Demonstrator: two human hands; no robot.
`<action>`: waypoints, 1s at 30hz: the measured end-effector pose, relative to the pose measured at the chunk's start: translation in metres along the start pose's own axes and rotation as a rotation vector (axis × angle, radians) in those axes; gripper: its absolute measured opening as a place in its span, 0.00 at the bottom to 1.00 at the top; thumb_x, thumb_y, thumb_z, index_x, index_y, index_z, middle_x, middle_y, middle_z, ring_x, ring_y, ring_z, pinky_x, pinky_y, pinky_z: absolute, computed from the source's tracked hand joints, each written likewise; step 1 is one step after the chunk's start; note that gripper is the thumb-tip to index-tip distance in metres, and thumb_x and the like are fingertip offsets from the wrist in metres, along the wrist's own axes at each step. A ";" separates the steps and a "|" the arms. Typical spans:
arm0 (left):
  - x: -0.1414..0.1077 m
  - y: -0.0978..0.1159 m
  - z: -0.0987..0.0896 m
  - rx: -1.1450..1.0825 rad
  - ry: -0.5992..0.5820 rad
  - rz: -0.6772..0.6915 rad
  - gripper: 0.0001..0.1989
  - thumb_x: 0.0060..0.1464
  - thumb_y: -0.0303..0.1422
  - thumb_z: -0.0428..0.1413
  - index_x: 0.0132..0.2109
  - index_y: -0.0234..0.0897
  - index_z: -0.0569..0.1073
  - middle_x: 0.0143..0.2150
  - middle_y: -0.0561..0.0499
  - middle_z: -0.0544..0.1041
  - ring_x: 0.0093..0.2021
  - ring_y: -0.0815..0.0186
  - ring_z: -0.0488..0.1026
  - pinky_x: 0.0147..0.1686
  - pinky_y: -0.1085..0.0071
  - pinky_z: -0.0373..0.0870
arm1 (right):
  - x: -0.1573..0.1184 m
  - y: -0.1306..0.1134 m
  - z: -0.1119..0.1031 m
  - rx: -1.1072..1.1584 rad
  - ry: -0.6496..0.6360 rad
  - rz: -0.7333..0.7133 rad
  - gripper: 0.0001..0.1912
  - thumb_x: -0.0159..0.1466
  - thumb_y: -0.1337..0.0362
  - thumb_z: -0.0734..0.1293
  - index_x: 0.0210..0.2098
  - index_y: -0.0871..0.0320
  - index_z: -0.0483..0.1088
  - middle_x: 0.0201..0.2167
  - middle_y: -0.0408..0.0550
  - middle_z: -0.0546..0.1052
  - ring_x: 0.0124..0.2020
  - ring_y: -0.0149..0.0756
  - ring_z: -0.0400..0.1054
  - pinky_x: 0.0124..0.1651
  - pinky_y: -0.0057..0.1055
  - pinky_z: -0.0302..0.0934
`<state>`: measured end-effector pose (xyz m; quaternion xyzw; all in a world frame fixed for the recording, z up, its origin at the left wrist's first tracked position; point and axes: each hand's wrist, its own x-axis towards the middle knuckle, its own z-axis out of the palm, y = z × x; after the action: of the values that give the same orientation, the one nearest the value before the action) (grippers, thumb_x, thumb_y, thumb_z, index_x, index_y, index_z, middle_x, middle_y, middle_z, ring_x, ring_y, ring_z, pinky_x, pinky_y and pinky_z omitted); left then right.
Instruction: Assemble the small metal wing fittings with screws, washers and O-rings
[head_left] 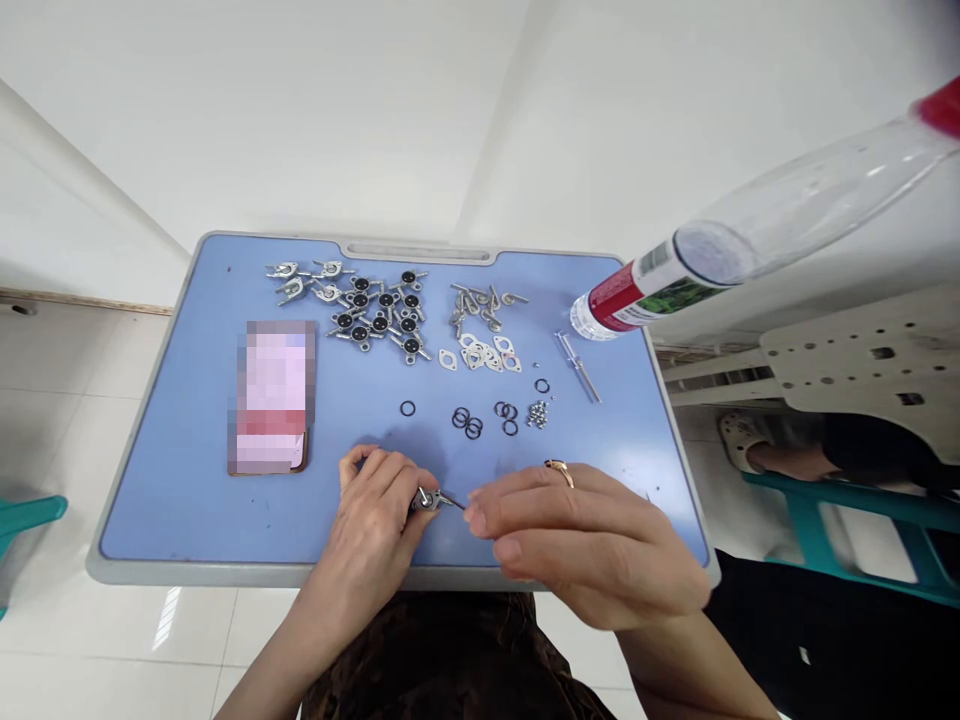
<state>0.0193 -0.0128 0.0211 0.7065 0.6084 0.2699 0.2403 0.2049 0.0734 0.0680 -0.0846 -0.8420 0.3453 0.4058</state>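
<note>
My left hand (pixel 379 500) is closed around a small metal valve (pixel 427 498) near the table's front edge. Against its right side points the thin dark shaft of a screwdriver (pixel 456 502); its handle is hidden by my right hand (pixel 585 540), whose fingers are pressed together. Just beyond lie a single black O-ring (pixel 407 408), more O-rings (pixel 466 424) and a heap of tiny screws (pixel 537 415). Several valve bodies with black discs (pixel 380 323) sit farther back. Flat oval plates (pixel 480 353) and small metal levers (pixel 484 303) lie to their right.
A phone (pixel 274 400) lies at the left of the blue table (pixel 187 510). A slim clear-handled tool (pixel 577 366) lies at the right. A large plastic bottle (pixel 660 285) stands at the back right corner. Another person's foot (pixel 742 445) shows beside a green stool (pixel 862 520).
</note>
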 end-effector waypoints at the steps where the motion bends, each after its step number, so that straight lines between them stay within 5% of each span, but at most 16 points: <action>1: 0.000 0.000 0.000 -0.006 -0.001 -0.001 0.04 0.60 0.26 0.52 0.39 0.39 0.70 0.34 0.54 0.74 0.37 0.66 0.68 0.49 0.60 0.55 | 0.000 0.000 0.000 -0.005 -0.006 -0.002 0.13 0.66 0.72 0.61 0.48 0.56 0.70 0.35 0.50 0.79 0.37 0.34 0.76 0.39 0.31 0.75; 25: -0.001 0.000 0.002 -0.023 0.004 -0.012 0.05 0.59 0.25 0.52 0.38 0.39 0.70 0.34 0.54 0.73 0.36 0.66 0.67 0.50 0.59 0.54 | -0.002 -0.002 0.006 -0.012 0.052 0.013 0.09 0.67 0.72 0.61 0.44 0.60 0.70 0.35 0.50 0.78 0.38 0.31 0.74 0.40 0.30 0.74; 30: -0.001 0.000 0.002 -0.031 0.006 -0.001 0.04 0.60 0.25 0.52 0.39 0.39 0.69 0.35 0.54 0.73 0.37 0.65 0.67 0.50 0.59 0.54 | -0.004 0.006 0.012 -0.268 -0.006 -0.016 0.11 0.64 0.74 0.65 0.46 0.59 0.69 0.33 0.46 0.77 0.35 0.30 0.72 0.38 0.28 0.73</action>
<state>0.0205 -0.0139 0.0200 0.7017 0.6053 0.2811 0.2495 0.1982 0.0700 0.0567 -0.1305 -0.8825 0.2266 0.3909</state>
